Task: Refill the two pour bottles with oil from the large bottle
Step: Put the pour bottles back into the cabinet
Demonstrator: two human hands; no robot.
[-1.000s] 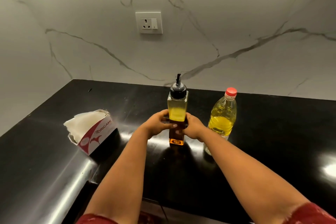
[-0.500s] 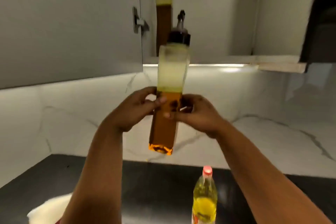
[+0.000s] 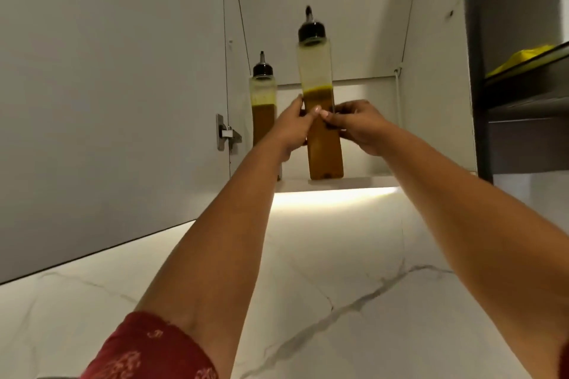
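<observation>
Hands (image 3: 294, 129) (image 3: 358, 126) raised, fingers (image 3: 314, 112) around pour bottle (image 3: 321, 120) at cabinet shelf (image 3: 363, 183).

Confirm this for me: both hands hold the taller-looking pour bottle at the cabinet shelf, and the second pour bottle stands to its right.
Not quite. The head view shows the second pour bottle standing to the left of the held pour bottle, beside the cabinet hinge, not to its right. The rest holds: the left hand and right hand both grip that bottle at the cabinet shelf.

Bare shelf (image 3: 366, 183) right of held bottle (image 3: 323, 138); second bottle (image 3: 263, 120) close left.
</observation>
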